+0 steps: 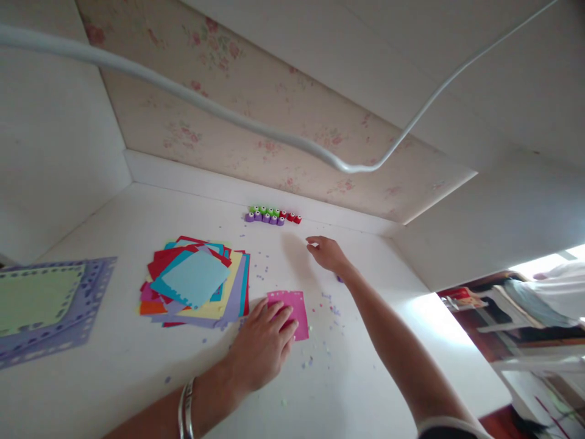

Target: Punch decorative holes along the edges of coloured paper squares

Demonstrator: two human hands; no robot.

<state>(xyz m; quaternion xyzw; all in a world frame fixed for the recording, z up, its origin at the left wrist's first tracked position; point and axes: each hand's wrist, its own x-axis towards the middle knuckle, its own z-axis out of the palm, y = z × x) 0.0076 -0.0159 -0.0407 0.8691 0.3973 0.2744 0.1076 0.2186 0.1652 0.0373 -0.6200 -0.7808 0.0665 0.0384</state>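
Observation:
My left hand [267, 335] lies flat with fingers spread on a pink sheet of paper [299, 311], which has small cut-outs along its top edge. My right hand [326, 253] is raised over the white table, its thumb and forefinger apart and nothing visible between them. Beyond it, small craft punches stand in rows by the wall: purple punches [265, 217] in front, green punches [262, 210] behind, red punches [291, 216] at the right end. Another purple object [339, 278], possibly a punch, is partly hidden by my right wrist.
A pile of coloured paper sheets [196, 280] lies left of the pink sheet. Farther left are punched purple and green sheets [41, 299]. Tiny paper bits [326, 305] are scattered over the white table [183, 207]. A white cable [219, 110] hangs across the upper view.

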